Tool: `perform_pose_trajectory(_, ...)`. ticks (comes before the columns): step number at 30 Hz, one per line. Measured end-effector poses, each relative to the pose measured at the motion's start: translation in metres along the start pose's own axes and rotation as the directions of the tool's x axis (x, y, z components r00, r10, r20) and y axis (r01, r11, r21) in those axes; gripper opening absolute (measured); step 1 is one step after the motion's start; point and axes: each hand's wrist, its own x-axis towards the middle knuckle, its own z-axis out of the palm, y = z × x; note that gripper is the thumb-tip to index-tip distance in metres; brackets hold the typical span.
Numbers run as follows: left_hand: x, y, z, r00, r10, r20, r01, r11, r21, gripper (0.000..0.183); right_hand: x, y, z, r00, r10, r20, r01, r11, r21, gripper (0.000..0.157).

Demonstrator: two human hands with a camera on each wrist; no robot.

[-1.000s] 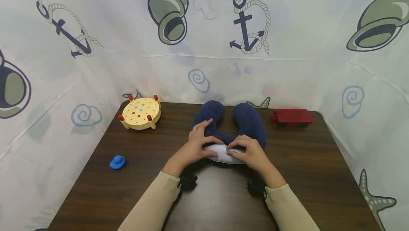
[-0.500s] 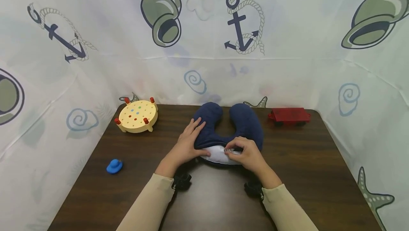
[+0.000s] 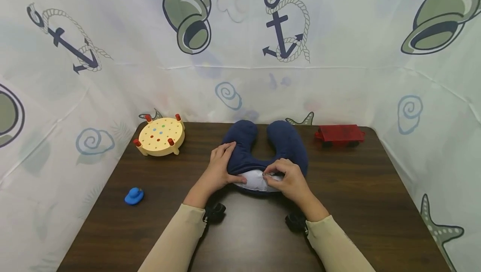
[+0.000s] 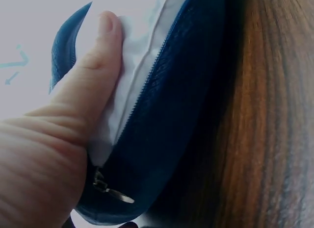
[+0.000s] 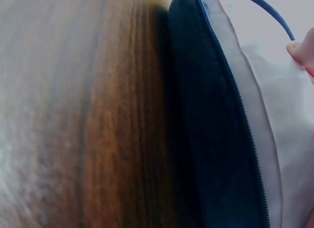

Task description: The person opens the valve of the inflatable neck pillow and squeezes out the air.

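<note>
A navy U-shaped neck pillow lies on the table, curved end toward me. Its cover is unzipped there, baring a white inner cushion. My left hand holds the pillow's left side, thumb on the white cloth and fingers against the navy side. In the left wrist view a metal zip pull hangs at the opening's end below the thumb. My right hand pinches something small over the opening; the fingers mostly hide it. The right wrist view shows a fingertip above white cloth and the zip teeth.
On the dark wooden table, a yellow round pegged toy stands at the back left. A small blue rubber duck is nearer on the left. At the back right sits a red toy wagon. A printed white cloth hangs behind.
My left hand has moved left, from the middle of the opening to the pillow's left side, and its spread fingers have drawn together. My right hand keeps its pinch at nearly the same spot.
</note>
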Motion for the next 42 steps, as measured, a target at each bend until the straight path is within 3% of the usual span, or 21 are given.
perform_pose_trajectory(9,0.0,-0.001,0.003,1.0,-0.01,0.008,0.01,1.0,0.008,0.136,0.001,0.001,-0.002,0.995,-0.095,0.012,0.096,0.995,-0.02,0.023)
perform_pose_trajectory(16,0.004,-0.003,0.007,1.0,0.0,0.006,0.0,0.999,-0.037,0.137,0.001,0.003,-0.006,0.995,-0.097,0.031,0.096,0.995,0.018,0.026)
perform_pose_trajectory(22,0.004,-0.004,0.005,0.999,-0.019,0.039,0.02,0.999,-0.047,0.15,0.001,0.003,0.0,0.995,-0.102,0.007,0.102,0.995,0.017,0.023)
perform_pose_trajectory(31,0.001,-0.005,0.0,0.996,-0.025,0.085,0.036,0.991,-0.129,0.151,0.0,0.002,0.003,0.999,-0.029,-0.032,0.03,0.999,0.032,0.025)
perform_pose_trajectory(42,0.001,-0.002,0.002,0.996,-0.014,0.086,0.027,0.987,-0.156,0.161,0.001,0.001,0.006,0.994,-0.107,-0.028,0.107,0.994,-0.002,0.023)
